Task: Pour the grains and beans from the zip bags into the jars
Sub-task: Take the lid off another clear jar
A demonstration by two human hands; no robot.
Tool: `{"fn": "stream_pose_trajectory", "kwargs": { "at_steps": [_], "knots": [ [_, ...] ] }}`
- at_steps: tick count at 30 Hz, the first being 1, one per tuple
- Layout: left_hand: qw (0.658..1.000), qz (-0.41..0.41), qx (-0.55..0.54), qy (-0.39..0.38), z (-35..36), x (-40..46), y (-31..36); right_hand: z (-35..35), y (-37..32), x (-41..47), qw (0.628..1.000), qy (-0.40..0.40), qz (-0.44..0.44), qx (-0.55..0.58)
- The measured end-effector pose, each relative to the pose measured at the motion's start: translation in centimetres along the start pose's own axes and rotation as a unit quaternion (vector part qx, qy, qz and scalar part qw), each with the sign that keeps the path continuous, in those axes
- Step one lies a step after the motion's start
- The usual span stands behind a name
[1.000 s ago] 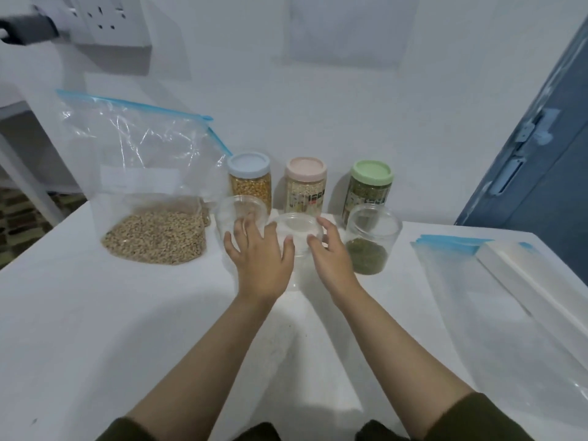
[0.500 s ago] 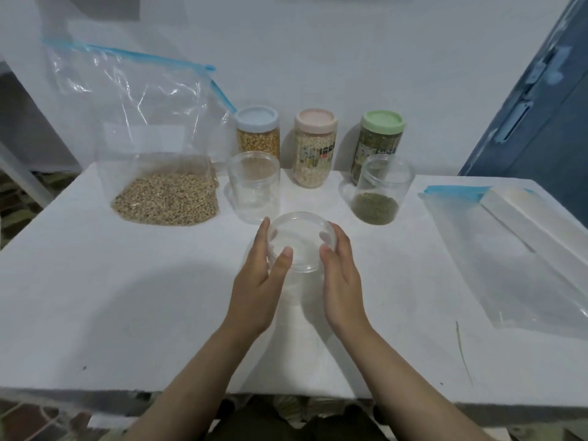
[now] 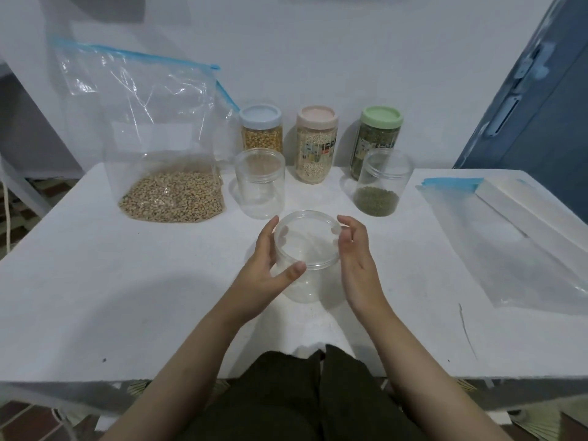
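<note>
The left hand (image 3: 261, 275) grasps an empty clear jar (image 3: 305, 253); the right hand (image 3: 356, 259) cups it, fingers relaxed. Beige grains fill the zip bag (image 3: 159, 148); another jar (image 3: 380, 186) holds green beans.

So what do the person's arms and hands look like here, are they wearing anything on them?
Both forearms are bare up to the bottom edge of the frame, with no sleeves showing on them. The left hand and right hand wear no gloves, and no rings, watch or bracelets can be seen. The nails look short and unpainted. The dark olive fabric low in the frame is clothing over the lap.
</note>
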State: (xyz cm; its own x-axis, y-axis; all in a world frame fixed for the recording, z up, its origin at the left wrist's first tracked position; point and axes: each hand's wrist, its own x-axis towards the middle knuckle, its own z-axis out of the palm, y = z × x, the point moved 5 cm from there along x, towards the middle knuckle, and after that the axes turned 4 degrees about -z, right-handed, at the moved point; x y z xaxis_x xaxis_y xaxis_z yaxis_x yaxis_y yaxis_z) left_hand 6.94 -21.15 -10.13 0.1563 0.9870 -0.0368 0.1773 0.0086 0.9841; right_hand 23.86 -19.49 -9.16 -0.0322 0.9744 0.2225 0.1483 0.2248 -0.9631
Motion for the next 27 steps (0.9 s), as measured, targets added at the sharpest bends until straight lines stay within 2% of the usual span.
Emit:
{"fn": "stream_pose_trajectory", "kwargs": {
  "at_steps": [4, 9, 14, 20, 24, 27],
  "knots": [
    [0.999, 0.042, 0.020, 0.016, -0.1, -0.2, -0.1, 0.1, 0.4, -1.1, 0.998, -0.055, -0.026, 0.011],
    [0.998, 0.055, 0.010, 0.025, -0.5, 0.0, -0.1, -1.4, 1.4, -0.3, 1.000, 0.000, -0.014, 0.010],
    [0.996, 0.071, 0.034, 0.037, -0.7, -0.2, 0.3, -0.6, 1.1, -0.8, 0.997, -0.066, -0.025, -0.021],
    [0.997, 0.057, 0.042, 0.036, -1.1, 0.2, -0.4, -1.7, 1.5, -0.8, 0.999, -0.035, -0.009, -0.005],
    [0.997, 0.065, 0.039, 0.031, -0.8, 0.0, -0.3, -0.2, 0.3, -1.1, 0.997, -0.076, -0.014, -0.017],
    [0.996, 0.065, 0.033, 0.043, -0.9, 0.0, -0.6, -0.2, 0.4, -0.8, 0.997, -0.068, -0.008, -0.030]
  ]
}}
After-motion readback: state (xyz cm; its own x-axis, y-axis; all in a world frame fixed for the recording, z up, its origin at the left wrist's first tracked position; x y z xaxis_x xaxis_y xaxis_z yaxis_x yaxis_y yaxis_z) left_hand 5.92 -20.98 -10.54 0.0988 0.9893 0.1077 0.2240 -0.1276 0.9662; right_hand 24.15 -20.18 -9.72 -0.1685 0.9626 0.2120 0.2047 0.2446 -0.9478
